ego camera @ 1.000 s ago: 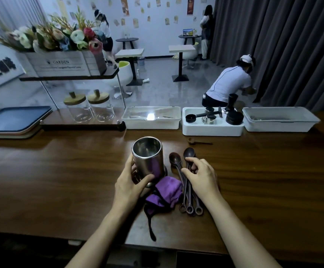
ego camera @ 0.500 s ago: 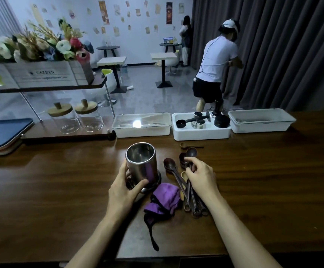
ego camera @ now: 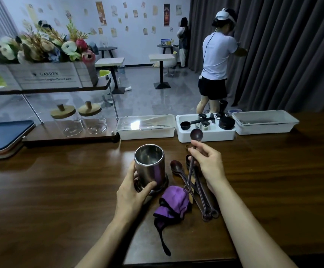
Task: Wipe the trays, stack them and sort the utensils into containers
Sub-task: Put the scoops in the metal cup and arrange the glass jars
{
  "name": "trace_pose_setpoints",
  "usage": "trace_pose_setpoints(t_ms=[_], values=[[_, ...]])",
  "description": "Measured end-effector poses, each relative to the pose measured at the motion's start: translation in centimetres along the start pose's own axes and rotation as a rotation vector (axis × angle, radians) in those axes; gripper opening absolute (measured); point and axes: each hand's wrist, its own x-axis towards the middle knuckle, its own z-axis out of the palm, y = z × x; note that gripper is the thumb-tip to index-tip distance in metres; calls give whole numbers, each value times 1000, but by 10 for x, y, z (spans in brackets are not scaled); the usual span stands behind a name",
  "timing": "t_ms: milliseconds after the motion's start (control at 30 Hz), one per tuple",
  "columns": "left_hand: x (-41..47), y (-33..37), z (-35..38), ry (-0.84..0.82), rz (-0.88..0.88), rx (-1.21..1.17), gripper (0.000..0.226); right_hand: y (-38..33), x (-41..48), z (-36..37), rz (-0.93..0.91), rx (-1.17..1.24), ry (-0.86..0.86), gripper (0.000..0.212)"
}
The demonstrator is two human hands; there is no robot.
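A steel cylinder cup (ego camera: pixel 150 165) stands upright on the wooden counter, and my left hand (ego camera: pixel 133 188) grips its lower side. My right hand (ego camera: pixel 207 163) pinches the handle of one dark long spoon (ego camera: pixel 195 136), raised with its bowl up and its ring end still low. Several more dark spoons (ego camera: pixel 199 192) lie on the counter beneath it. A crumpled purple cloth (ego camera: pixel 173 205) sits just in front of the cup. Stacked trays (ego camera: pixel 0 138), blue on top, rest at the far left.
Three white bins line the back edge: a lidded one (ego camera: pixel 145 127), one with black and metal coffee tools (ego camera: pixel 205 130), and one at the right (ego camera: pixel 265 122). A shelf with two glass jars (ego camera: pixel 80 120) and a flower box stands left. A person (ego camera: pixel 217 60) stands beyond the counter.
My right hand has lifted one spoon out of the pile, its bowl now tilted up. My left hand keeps hold of the cup. The person behind has stood up.
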Motion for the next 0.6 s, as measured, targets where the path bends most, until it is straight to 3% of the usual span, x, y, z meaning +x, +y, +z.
trace_pose_setpoints(t_ms=[133, 300, 600], values=[[0, 1, -1, -1, 6, 12, 103, -27, 6, 20, 17, 206, -22, 36], [-1, 4, -3, 0, 1, 37, 109, -46, 18, 53, -27, 279, -21, 45], [-2, 8, -3, 55, 43, -32, 104, -15, 18, 80, -174, -81, -55, 42]])
